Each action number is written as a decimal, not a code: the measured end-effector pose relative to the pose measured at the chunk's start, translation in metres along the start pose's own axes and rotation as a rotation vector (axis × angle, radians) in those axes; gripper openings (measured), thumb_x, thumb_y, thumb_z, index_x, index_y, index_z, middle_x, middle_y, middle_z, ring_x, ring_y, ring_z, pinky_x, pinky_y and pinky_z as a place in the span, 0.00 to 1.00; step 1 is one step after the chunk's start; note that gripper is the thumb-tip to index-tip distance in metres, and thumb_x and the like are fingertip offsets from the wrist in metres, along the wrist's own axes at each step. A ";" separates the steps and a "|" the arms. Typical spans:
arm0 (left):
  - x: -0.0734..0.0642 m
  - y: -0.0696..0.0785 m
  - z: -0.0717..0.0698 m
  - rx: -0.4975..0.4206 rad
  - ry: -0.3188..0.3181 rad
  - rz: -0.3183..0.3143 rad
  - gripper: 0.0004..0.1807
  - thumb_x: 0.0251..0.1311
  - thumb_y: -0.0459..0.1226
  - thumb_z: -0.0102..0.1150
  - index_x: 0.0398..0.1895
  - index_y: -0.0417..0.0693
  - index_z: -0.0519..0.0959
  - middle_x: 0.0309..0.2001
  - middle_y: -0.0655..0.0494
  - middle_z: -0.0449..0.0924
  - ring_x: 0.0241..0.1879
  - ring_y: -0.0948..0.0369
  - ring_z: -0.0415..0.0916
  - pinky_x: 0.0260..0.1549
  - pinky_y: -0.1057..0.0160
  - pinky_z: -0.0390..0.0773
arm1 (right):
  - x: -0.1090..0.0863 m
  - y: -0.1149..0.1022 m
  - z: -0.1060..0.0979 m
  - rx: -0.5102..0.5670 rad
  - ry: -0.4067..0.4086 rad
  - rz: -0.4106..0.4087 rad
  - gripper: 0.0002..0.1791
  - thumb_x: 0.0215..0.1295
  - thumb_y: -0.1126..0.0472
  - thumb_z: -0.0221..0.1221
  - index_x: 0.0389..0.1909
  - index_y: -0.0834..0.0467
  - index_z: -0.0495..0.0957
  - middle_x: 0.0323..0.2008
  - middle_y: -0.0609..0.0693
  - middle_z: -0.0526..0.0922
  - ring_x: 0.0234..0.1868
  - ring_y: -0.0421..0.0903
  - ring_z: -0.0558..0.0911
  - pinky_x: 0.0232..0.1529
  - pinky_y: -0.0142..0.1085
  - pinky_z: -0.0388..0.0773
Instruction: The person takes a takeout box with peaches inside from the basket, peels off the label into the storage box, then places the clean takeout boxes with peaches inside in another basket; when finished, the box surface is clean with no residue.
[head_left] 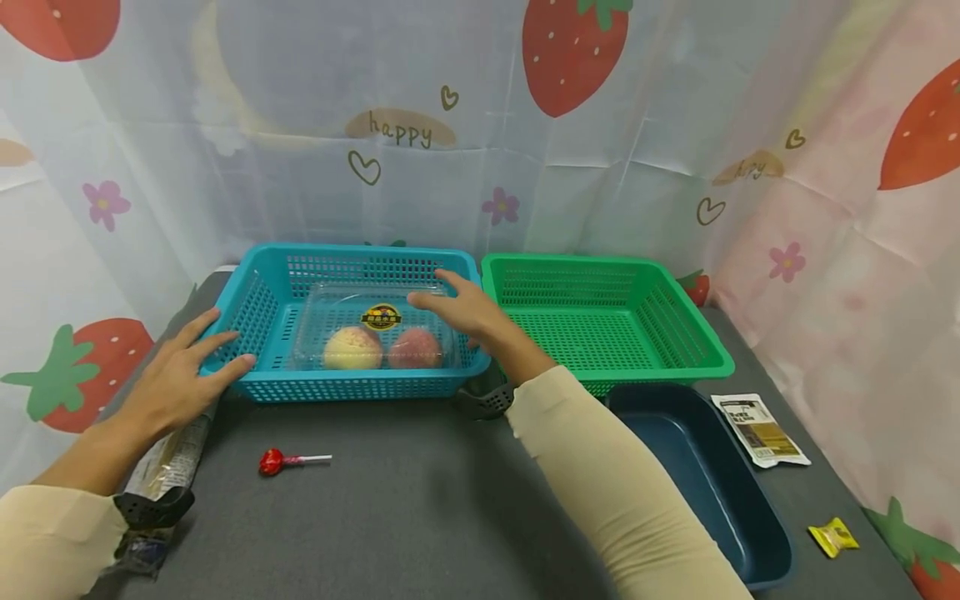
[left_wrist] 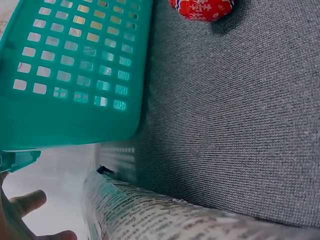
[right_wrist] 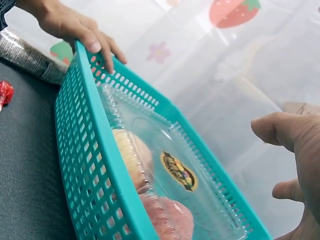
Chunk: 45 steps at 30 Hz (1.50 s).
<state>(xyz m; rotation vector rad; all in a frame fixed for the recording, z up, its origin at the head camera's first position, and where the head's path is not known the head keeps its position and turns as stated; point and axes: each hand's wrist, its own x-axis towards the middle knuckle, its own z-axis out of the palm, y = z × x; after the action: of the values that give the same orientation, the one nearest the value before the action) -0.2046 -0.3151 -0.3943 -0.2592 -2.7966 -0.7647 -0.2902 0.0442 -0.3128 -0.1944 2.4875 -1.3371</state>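
My left hand rests at the left rim of the blue basket, fingers spread. My right hand, fingers also spread, hangs over the basket's right end; whether it touches the rim I cannot tell. Between my hands, the clear box lies inside, with a gap at its left. Just beside stands the green basket. From the front edges, table stretches towards me, past the lollipop.
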 end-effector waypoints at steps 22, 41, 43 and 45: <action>-0.001 -0.002 0.001 -0.015 0.011 0.007 0.35 0.67 0.51 0.52 0.64 0.31 0.66 0.74 0.38 0.42 0.66 0.30 0.45 0.50 0.24 0.52 | 0.020 0.011 0.024 -0.006 0.022 0.081 0.42 0.61 0.42 0.62 0.74 0.39 0.56 0.73 0.47 0.54 0.69 0.57 0.60 0.55 0.66 0.62; 0.000 -0.006 0.003 -0.041 0.021 0.019 0.34 0.66 0.50 0.53 0.64 0.31 0.67 0.74 0.38 0.43 0.67 0.32 0.46 0.50 0.25 0.53 | 0.024 0.013 0.031 -0.038 0.000 0.095 0.39 0.61 0.47 0.63 0.73 0.40 0.59 0.73 0.49 0.56 0.69 0.57 0.60 0.58 0.63 0.61; 0.000 -0.006 0.003 -0.040 0.023 0.019 0.34 0.67 0.50 0.53 0.64 0.31 0.67 0.74 0.38 0.43 0.67 0.32 0.46 0.50 0.24 0.53 | 0.025 0.014 0.032 -0.032 0.000 0.095 0.39 0.61 0.47 0.63 0.73 0.40 0.60 0.73 0.49 0.56 0.69 0.57 0.60 0.59 0.63 0.61; 0.000 -0.006 0.002 -0.043 0.025 0.021 0.33 0.67 0.50 0.53 0.64 0.31 0.67 0.74 0.38 0.43 0.67 0.32 0.46 0.50 0.25 0.53 | 0.026 0.015 0.032 -0.025 0.003 0.095 0.39 0.61 0.48 0.64 0.72 0.40 0.60 0.73 0.49 0.56 0.69 0.57 0.60 0.59 0.63 0.61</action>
<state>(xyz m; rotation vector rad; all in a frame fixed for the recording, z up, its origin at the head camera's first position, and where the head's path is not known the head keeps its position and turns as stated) -0.2063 -0.3188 -0.3990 -0.2847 -2.7521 -0.8185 -0.3033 0.0201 -0.3469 -0.0795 2.4836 -1.2696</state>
